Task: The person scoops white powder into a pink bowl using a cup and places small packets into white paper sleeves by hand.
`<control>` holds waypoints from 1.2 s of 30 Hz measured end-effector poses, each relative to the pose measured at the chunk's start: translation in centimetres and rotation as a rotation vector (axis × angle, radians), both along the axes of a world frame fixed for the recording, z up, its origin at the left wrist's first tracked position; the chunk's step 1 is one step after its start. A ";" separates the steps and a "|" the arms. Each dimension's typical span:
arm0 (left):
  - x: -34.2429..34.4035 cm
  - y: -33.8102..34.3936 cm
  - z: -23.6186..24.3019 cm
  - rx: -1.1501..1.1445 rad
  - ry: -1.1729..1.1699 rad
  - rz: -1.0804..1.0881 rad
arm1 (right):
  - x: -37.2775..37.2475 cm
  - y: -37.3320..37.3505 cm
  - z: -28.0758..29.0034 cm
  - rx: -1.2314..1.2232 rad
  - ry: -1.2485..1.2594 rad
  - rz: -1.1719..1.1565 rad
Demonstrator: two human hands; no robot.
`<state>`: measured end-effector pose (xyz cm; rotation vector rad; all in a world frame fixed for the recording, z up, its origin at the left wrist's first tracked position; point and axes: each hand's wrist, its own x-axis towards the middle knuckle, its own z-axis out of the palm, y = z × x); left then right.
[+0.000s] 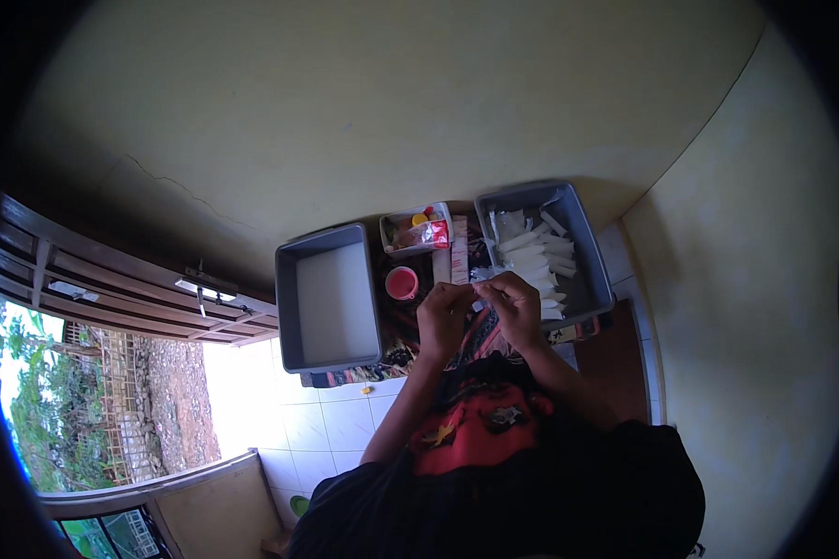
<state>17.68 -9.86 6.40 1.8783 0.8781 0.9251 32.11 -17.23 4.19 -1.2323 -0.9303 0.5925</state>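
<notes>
Head view, one item: wide fisheye, left unit of a pair worn side by side on the head. Station: above the wearer's torso (pixel 475 433), which lies at 6 o'clock. Facing: down and forward; upright, unmirrored. Range: close, with the left hand (pixel 446 312) and right hand (pixel 515 306) near mid-frame. Field: back wall (pixel 391 102) at 12 o'clock; side wall (pixel 755 307) at 3; outdoor ground (pixel 182 401) at 8; slatted frame (pixel 149 270) at 9, its lines bowed. From the hands: one grey tray (pixel 287 307) at 9, second grey tray (pixel 583 279) at 2. Border: dark, rounded.
</notes>
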 end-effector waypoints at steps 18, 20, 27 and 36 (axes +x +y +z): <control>-1.1 -0.5 -3.7 0.441 -0.019 -0.055 | -2.6 -0.6 3.8 -0.054 -0.362 -0.249; -0.9 -0.6 -3.9 0.429 -0.037 -0.060 | -2.5 -0.5 4.1 -0.061 -0.252 -0.252; 0.1 -0.7 -3.7 0.353 -0.051 -0.049 | -1.2 0.4 5.6 -0.040 -0.306 -0.237; 5.0 -0.7 -4.2 0.356 -0.022 -0.061 | 4.8 0.8 4.0 -0.045 -0.211 -0.147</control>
